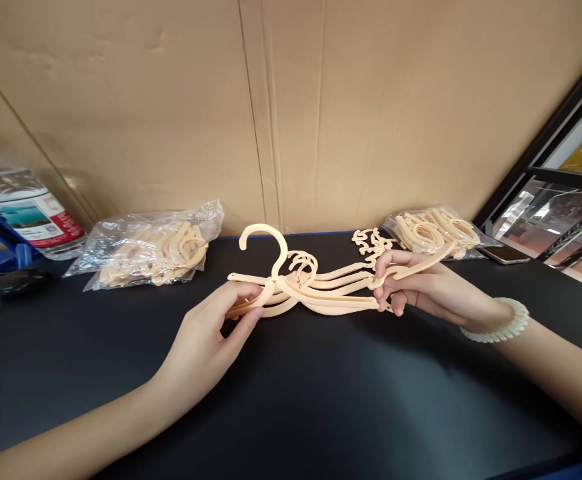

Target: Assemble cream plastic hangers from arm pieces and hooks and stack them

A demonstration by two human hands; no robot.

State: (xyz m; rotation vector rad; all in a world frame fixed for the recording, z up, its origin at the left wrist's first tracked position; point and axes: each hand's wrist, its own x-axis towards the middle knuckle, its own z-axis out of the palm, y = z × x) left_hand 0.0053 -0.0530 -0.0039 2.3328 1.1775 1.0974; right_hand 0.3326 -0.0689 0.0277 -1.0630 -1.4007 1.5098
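My left hand (218,327) is closed, thumb and fingers pinching the left arm of a cream plastic clothes hanger (283,257) just below its upright hook. Several similar hangers (338,283) lie behind and beneath it on the black table, their hooks overlapping. At the right ends of these arms, my right hand (421,290) is closed around a slim cream hanger piece (423,265) that slants up to the right. Its fingertips also meet the end of the held hanger's right arm; the exact contact is partly hidden by the fingers.
A clear bag of hanger parts (155,253) lies left, another bag (433,230) right. Small cream clips (371,241) are piled behind my right hand. A phone (503,254), a water bottle (25,207), a dark mouse (18,283) and a cardboard wall (291,113) surround the table (321,400).
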